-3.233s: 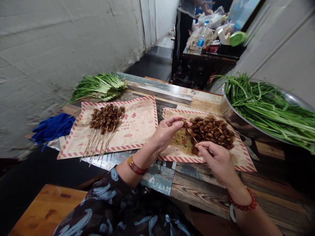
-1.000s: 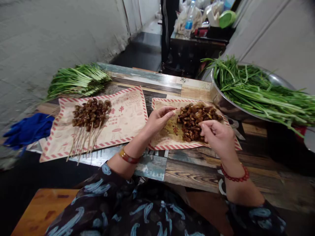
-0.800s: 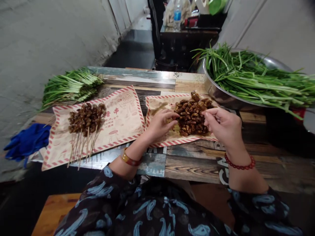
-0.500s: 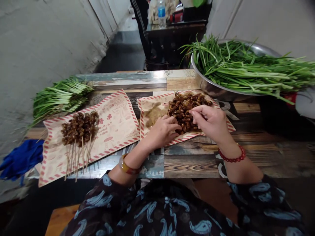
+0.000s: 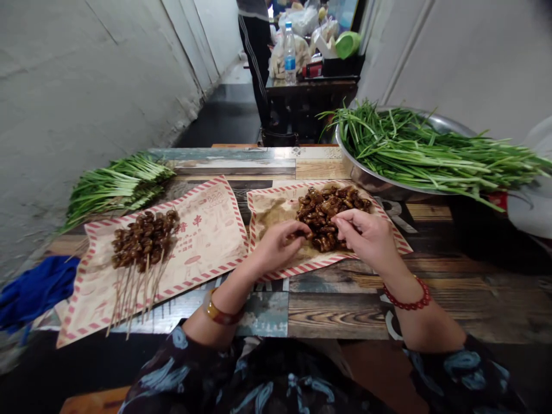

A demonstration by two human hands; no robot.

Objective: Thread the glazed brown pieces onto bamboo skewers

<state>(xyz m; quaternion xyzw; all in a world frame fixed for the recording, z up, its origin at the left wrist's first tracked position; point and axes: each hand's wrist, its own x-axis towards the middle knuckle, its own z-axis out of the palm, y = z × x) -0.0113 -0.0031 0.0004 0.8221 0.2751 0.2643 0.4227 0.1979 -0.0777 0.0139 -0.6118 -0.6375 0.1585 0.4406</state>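
Note:
A heap of glossy brown silkworm pupae [image 5: 321, 210] lies on the right-hand printed paper sheet [image 5: 269, 201]. My left hand [image 5: 280, 244] is at the heap's left edge, its fingers curled and pinched around what looks like a single brown pupa. Over the heap's right side, my right hand [image 5: 366, 233] has thumb and forefinger pressed together; whatever is between them is too small to make out. On the left-hand paper sheet [image 5: 215, 230] rest several pupa skewers [image 5: 144, 238], their bare bamboo sticks pointing toward me.
A bundle of green chives [image 5: 118, 187] lies behind the left sheet. A steel basin [image 5: 366, 172] heaped with long chives stands at the back right. Blue gloves [image 5: 37, 293] lie at the table's left edge. Beyond the table, a person's legs [image 5: 256, 63] and a water bottle [image 5: 290, 57] show.
My left hand has drawn back from the heap slightly toward me, with a pupa at its fingertips. The right hand keeps its pinch over the heap. The head view has tilted up.

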